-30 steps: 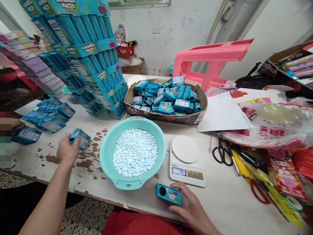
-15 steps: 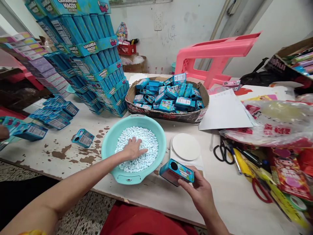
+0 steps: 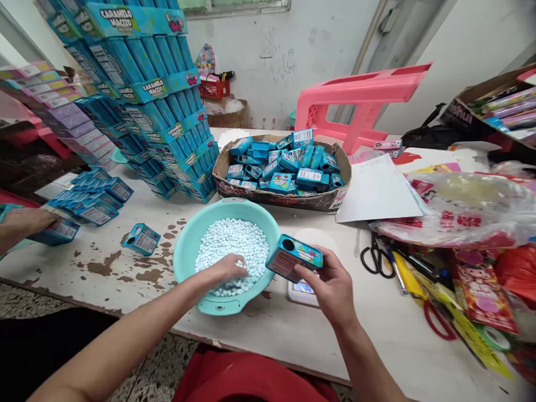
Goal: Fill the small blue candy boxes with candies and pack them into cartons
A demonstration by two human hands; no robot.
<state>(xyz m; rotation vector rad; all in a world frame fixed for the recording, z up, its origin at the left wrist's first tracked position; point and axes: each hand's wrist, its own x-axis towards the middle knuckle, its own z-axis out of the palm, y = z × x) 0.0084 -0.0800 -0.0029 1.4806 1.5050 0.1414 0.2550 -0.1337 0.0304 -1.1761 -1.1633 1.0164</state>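
My right hand (image 3: 330, 287) grips a small blue candy box (image 3: 294, 258) with a round hole in its end, tilted above the white kitchen scale (image 3: 302, 286), beside the bowl's right rim. My left hand (image 3: 227, 269) reaches into the teal bowl (image 3: 187, 245) and its fingers curl closed in the pale blue-white candies (image 3: 234, 243). Another small blue box (image 3: 142, 239) lies on the table left of the bowl.
A cardboard tray (image 3: 285, 197) of small blue boxes sits behind the bowl. Tall stacks of blue cartons (image 3: 151, 100) stand at the back left. Another person's hand (image 3: 25, 220) rests on boxes at far left. Scissors (image 3: 373, 260), pens, paper, plastic bags and a pink stool (image 3: 360, 100) crowd the right.
My left hand let go of a box on the table and moved into the bowl of candies. My right hand lifted its box from the table edge up over the scale.
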